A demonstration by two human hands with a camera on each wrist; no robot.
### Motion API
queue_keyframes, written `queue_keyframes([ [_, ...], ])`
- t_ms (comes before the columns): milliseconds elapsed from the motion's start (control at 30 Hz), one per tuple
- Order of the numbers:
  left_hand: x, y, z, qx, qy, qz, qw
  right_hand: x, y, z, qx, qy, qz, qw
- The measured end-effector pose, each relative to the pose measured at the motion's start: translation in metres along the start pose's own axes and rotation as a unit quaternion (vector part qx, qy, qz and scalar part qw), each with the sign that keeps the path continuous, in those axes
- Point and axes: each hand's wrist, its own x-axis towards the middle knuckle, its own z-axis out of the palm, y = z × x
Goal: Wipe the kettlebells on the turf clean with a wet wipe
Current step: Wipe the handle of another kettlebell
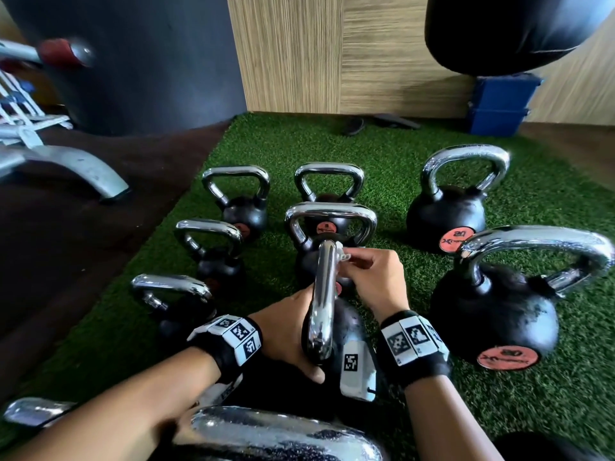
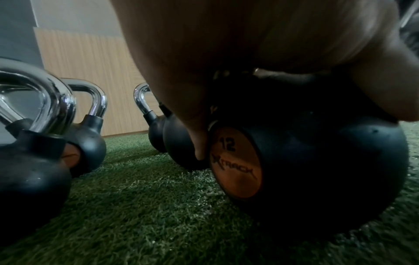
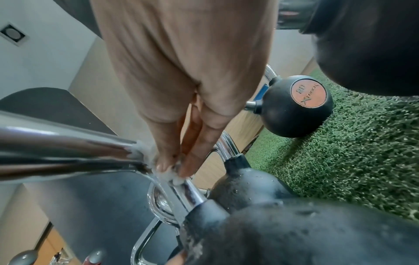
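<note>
Right hand (image 1: pixel 372 277) pinches the wet wipe (image 1: pixel 344 256) against the far end of a chrome handle (image 1: pixel 322 294), mid-frame.

Thumb and fingertips (image 3: pixel 188 166) are closed on the small white wad, pressed to the handle's bend. Left hand (image 1: pixel 286 331) is wrapped round the near side of the same handle, steadying the 12 kettlebell (image 2: pixel 317 170) on the turf (image 1: pixel 382 144). Other kettlebells stand around it: smaller ones left and above, two larger ones at right, including a 20 (image 1: pixel 446 211). Droplets show on several handles, so some may be done; which ones remain I cannot tell. By my judgement, this one's wipe is mid-way.
</note>
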Motion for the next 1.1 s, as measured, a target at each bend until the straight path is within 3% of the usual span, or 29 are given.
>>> queue_keyframes([
  [200, 0.005, 0.001, -0.015, -0.002, -0.059, -0.002, 0.998, -0.001, -0.002, -0.003, -0.040, 0.026, -0.036, 0.998],
  [367, 0.000, 0.000, -0.017, -0.018, -0.054, -0.026, 0.998, -0.017, -0.011, -0.012, -0.075, 0.046, -0.185, 0.979],
  [467, 0.001, -0.003, -0.014, -0.003, -0.052, -0.028, 0.998, -0.034, -0.011, -0.017, -0.077, 0.032, -0.225, 0.971],
  [633, 0.002, -0.004, -0.013, 0.009, -0.059, -0.056, 0.997, -0.035, -0.021, -0.022, -0.045, 0.001, -0.213, 0.976],
  [867, 0.001, 0.004, -0.013, 0.002, -0.073, -0.056, 0.996, -0.075, -0.029, -0.038, 0.084, -0.136, -0.177, 0.971],
  [1000, 0.001, 0.010, -0.011, 0.017, -0.079, -0.022, 0.997, -0.074, -0.027, -0.043, 0.158, -0.206, -0.096, 0.961],
  [1100, 0.001, 0.003, -0.008, 0.029, -0.065, -0.045, 0.996, -0.081, -0.021, -0.041, 0.166, -0.265, -0.047, 0.949],
])
